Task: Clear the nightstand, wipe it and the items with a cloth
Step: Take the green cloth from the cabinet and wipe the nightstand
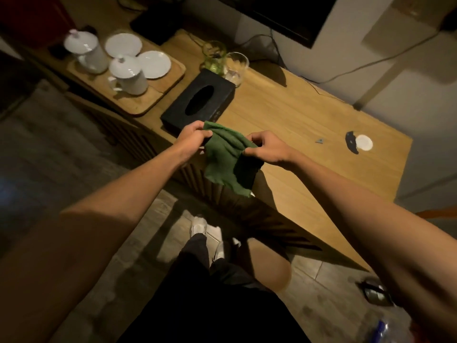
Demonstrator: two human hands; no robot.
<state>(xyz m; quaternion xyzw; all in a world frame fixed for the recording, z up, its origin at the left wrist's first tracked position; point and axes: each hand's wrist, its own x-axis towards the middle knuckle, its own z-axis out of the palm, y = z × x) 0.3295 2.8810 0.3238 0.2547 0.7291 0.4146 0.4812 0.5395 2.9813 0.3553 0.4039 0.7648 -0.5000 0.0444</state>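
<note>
A green cloth (228,162) hangs over the front edge of the wooden nightstand (304,125). My left hand (194,138) pinches its upper left corner and my right hand (268,148) pinches its upper right edge, so the cloth is stretched between them. Just behind my hands lies a black tissue box (197,102) on the wood. Behind the box stand a green glass (214,58) and a clear glass (235,68). A small white round disc (364,142) with a dark piece beside it rests near the right end.
A wooden tray (138,105) at the left carries two white lidded mugs (128,74) and two white saucers (153,64). Cables run along the wall behind. A dark screen hangs above. A plastic bottle (385,328) lies on the tiled floor at lower right.
</note>
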